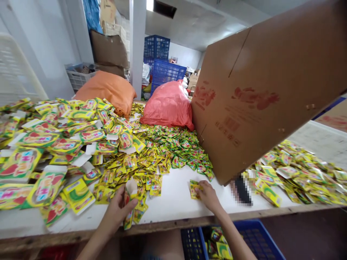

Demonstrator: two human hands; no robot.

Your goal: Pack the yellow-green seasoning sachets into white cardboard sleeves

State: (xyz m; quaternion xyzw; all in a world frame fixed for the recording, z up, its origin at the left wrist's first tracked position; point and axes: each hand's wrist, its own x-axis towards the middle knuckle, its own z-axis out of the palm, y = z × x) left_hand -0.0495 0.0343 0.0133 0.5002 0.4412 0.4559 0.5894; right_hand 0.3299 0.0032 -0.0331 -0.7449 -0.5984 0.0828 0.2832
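My left hand [121,206] is closed round a small printed carton [131,188], held upright with its white flap open at the top. Between the fingers and thumb of my right hand [207,195] is a small yellow sachet [194,189], just above the white tabletop [173,207]. A heap of yellow sachets [127,163] lies beyond my left hand, and green sachets [187,144] lie behind the right one. Further left, many flattened or open-flapped cartons [35,162] are piled up. Whether anything is inside the held carton cannot be seen.
A big brown cardboard box [260,79] leans over the table at right, beside more cartons [306,177]. An orange sack [107,90] and a red sack [168,104] stand behind the heaps. Below the table edge is a blue crate [260,238] with filled packets [221,245].
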